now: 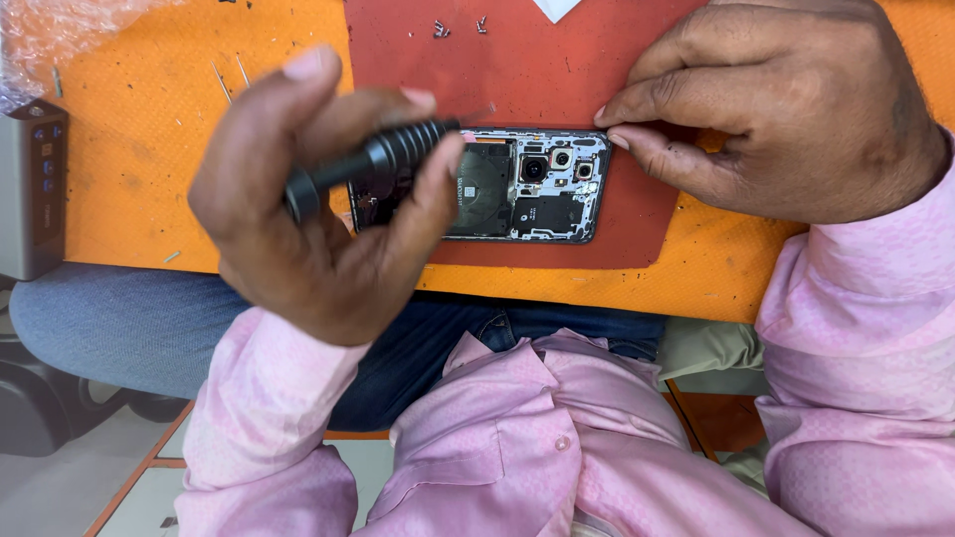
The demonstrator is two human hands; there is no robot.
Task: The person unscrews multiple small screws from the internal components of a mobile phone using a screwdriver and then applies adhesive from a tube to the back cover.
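Nearest us we see the left hand (298, 219) closed round a black ribbed screwdriver (383, 159), beyond it the opened phone (527, 189) on a red mat (557, 60), right hand (786, 109) fingertips pinching narrowly at its corner, loose screws (443, 28) farthest

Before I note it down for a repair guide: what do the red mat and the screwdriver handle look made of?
The red mat looks like soft rubber or silicone: matte, flat, no glare. The screwdriver handle in the left hand looks like black plastic or coated metal, ribbed with a slight sheen; which one is unclear.
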